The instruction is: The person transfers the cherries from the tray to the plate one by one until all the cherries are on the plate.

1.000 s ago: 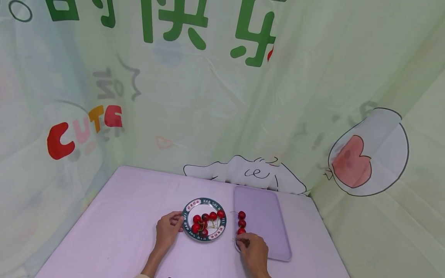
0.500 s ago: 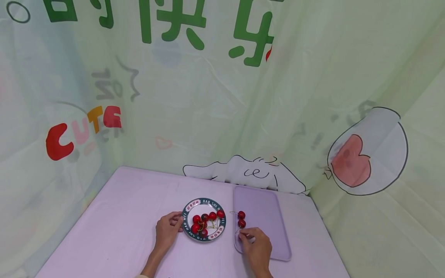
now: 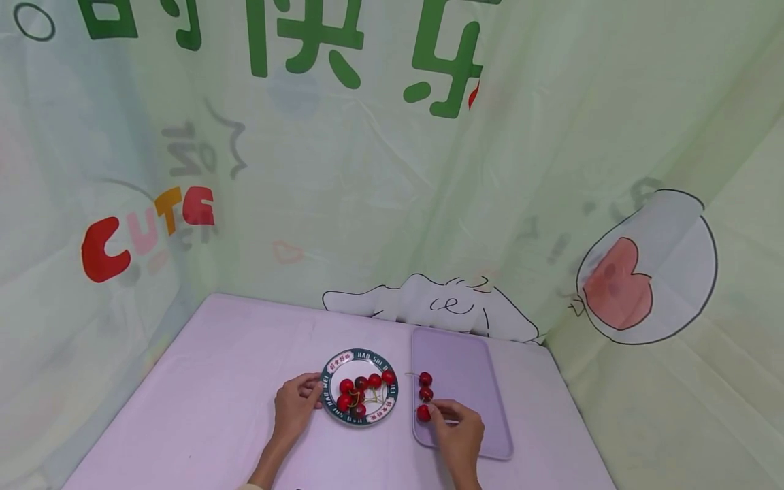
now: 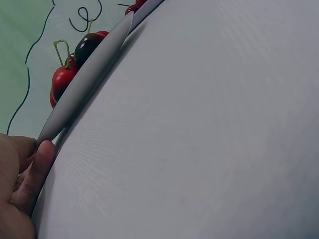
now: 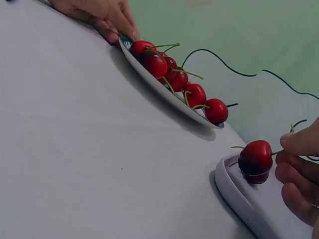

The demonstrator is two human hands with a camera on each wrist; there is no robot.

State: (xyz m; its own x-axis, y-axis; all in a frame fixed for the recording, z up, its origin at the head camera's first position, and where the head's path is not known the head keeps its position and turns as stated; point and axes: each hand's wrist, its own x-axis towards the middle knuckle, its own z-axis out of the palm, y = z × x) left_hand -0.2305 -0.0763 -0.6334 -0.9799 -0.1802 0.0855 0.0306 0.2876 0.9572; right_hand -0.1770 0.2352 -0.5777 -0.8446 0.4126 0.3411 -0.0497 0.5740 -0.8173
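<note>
Right hand [image 3: 458, 430] pinches the stem of a red cherry [image 5: 255, 158], and the fruit sits just inside the near left corner of the lilac tray [image 3: 484, 422], third in a row behind two more cherries [image 3: 425, 386]. Left hand [image 3: 295, 406] grips the rim of the cherry plate [image 3: 331, 408] on the surface [image 3: 202, 408].

A pale green curtain [image 3: 380, 204] is hanging behind the lilac table [image 3: 208, 401], showing green characters [image 3: 294, 41] high up, "CUTE" [image 3: 147, 228] at left, a heart balloon [image 3: 646, 272] at right
</note>
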